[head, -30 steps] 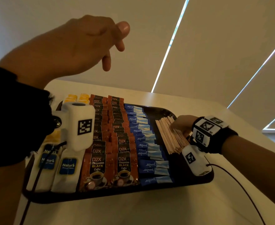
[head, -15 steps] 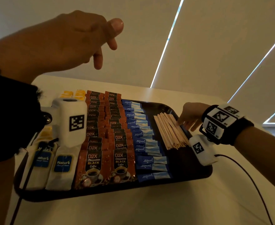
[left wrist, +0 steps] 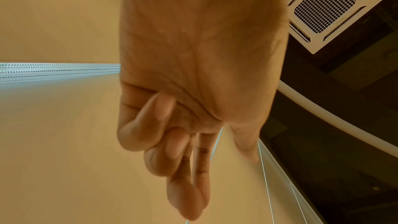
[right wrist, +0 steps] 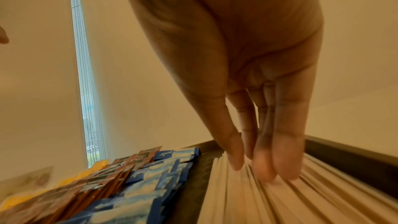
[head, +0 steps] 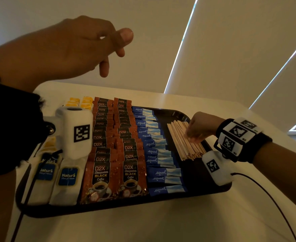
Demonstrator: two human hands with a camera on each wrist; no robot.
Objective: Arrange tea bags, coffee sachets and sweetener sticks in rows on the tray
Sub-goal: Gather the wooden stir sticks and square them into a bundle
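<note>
Right grip (head: 198,130), fingers straight and together, fingertips (right wrist: 263,171) pressing wooden sticks (head: 185,140) at the dark tray's (head: 204,193) right side. Left grip (head: 77,48) loosely curled, empty, raised above tray. 2 coffee sachet rows (head: 115,151) lie mid-tray.

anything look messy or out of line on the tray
Mostly neat. The wooden sticks under the right hand fan out unevenly instead of lying parallel, and a few blue sweetener sachets sit slightly skewed. Nothing spilled or torn.
</note>
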